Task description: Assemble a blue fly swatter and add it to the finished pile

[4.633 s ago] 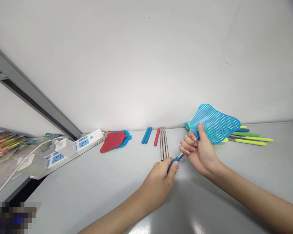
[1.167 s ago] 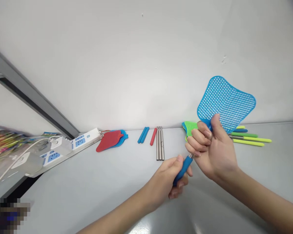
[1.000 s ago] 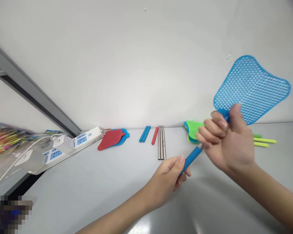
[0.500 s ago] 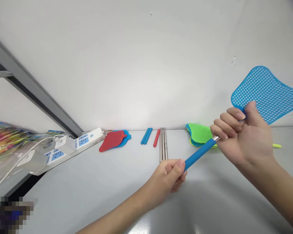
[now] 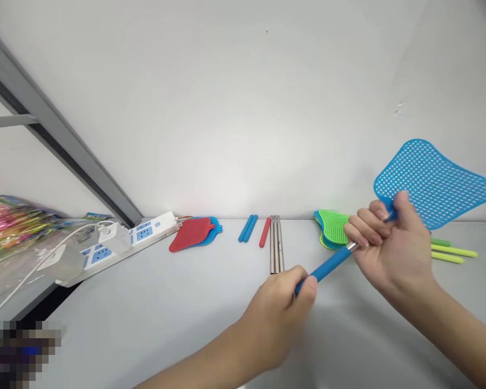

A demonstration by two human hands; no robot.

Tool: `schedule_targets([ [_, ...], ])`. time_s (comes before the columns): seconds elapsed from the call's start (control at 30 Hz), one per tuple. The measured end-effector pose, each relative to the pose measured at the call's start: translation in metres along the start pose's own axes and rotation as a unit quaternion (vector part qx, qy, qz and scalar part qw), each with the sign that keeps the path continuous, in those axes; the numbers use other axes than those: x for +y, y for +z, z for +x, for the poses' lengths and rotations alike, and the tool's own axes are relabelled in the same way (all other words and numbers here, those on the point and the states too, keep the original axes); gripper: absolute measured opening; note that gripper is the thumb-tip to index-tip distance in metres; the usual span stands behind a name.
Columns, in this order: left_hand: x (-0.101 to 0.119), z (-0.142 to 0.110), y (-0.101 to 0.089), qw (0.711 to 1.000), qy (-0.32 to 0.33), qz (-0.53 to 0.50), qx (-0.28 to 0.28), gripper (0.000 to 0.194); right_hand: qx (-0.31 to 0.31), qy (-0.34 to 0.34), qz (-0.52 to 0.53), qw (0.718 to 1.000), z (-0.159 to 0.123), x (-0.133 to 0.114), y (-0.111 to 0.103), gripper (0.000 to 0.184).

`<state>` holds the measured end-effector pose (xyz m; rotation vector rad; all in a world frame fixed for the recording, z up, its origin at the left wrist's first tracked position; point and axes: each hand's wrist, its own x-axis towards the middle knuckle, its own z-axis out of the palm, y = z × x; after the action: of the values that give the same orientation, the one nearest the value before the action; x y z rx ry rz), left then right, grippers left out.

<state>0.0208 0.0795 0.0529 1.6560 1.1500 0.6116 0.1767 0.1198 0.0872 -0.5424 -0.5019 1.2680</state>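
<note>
I log this as a small assembly workroom: grey workbench [image 5: 166, 329] against a white wall [image 5: 227, 108], power strip [image 5: 152, 230], sorted flyswatter heads [image 5: 191, 235], steel rods [image 5: 276, 243].

The blue fly swatter head [image 5: 433, 183] is thin moulded plastic mesh with a smooth finish, and its handle sleeve [image 5: 328, 268] looks matt over a shiny metal shaft [image 5: 351, 246]. The loose steel rods [image 5: 276, 248] have a dull sheen, and the red plastic swatter head [image 5: 191, 235] looks matt. The desk [image 5: 166, 335] is smooth with a faint gloss, and the power strip [image 5: 154, 228] is glossy white plastic.
</note>
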Motion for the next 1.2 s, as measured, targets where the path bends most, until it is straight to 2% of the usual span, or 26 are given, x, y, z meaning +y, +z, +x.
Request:
schedule_targets([
  [0.07, 0.002, -0.004, 0.003, 0.997, 0.035, 0.067, 0.022, 0.027, -0.018, 0.039, -0.002, 0.999, -0.007, 0.009, 0.003, 0.032],
  [0.13, 0.003, -0.007, 0.006, 0.994, 0.05, 0.093, 0.028, 0.025, -0.05, 0.111, -0.001, 0.993, -0.013, 0.017, 0.004, 0.034],
  [0.2, 0.004, -0.01, 0.008, 0.995, 0.042, 0.083, 0.021, 0.026, -0.075, 0.178, 0.008, 0.981, -0.015, 0.021, 0.004, 0.038],
  [0.27, 0.003, -0.011, 0.008, 0.998, 0.023, 0.056, 0.008, 0.028, -0.085, 0.214, 0.019, 0.973, -0.015, 0.021, 0.003, 0.043],
  [0.43, 0.005, -0.011, 0.005, 1.0, -0.006, 0.013, -0.011, 0.036, -0.087, 0.222, 0.021, 0.971, -0.015, 0.016, 0.001, 0.049],
  [0.5, 0.006, -0.009, 0.003, 0.998, -0.029, -0.03, -0.051, 0.039, -0.088, 0.224, 0.023, 0.97, -0.017, 0.017, 0.001, 0.049],
  [0.57, 0.007, -0.007, 0.001, 0.984, -0.077, -0.114, -0.113, 0.041, -0.079, 0.226, 0.032, 0.97, -0.019, 0.019, 0.001, 0.048],
  [0.67, 0.006, -0.003, -0.002, 0.923, -0.151, -0.282, -0.215, 0.039, -0.067, 0.239, 0.049, 0.968, -0.02, 0.022, 0.0, 0.047],
  [0.77, 0.003, -0.002, -0.004, 0.826, -0.194, -0.431, -0.308, 0.035, -0.076, 0.267, 0.066, 0.958, -0.019, 0.022, -0.001, 0.046],
  [0.87, 0.002, -0.002, -0.005, 0.741, -0.232, -0.517, -0.361, 0.031, -0.087, 0.286, 0.082, 0.951, -0.02, 0.019, 0.0, 0.046],
  [0.93, 0.003, -0.003, -0.006, 0.714, -0.241, -0.54, -0.375, 0.03, -0.093, 0.288, 0.083, 0.95, -0.021, 0.016, 0.001, 0.046],
  [1.03, 0.005, -0.004, -0.007, 0.717, -0.234, -0.535, -0.381, 0.031, -0.106, 0.288, 0.079, 0.948, -0.023, 0.012, 0.003, 0.046],
  [1.1, 0.006, -0.003, -0.006, 0.739, -0.218, -0.515, -0.377, 0.031, -0.115, 0.291, 0.076, 0.947, -0.023, 0.011, 0.003, 0.046],
  [1.2, 0.004, -0.002, -0.004, 0.786, -0.178, -0.472, -0.358, 0.034, -0.122, 0.298, 0.065, 0.945, -0.023, 0.013, 0.002, 0.045],
])
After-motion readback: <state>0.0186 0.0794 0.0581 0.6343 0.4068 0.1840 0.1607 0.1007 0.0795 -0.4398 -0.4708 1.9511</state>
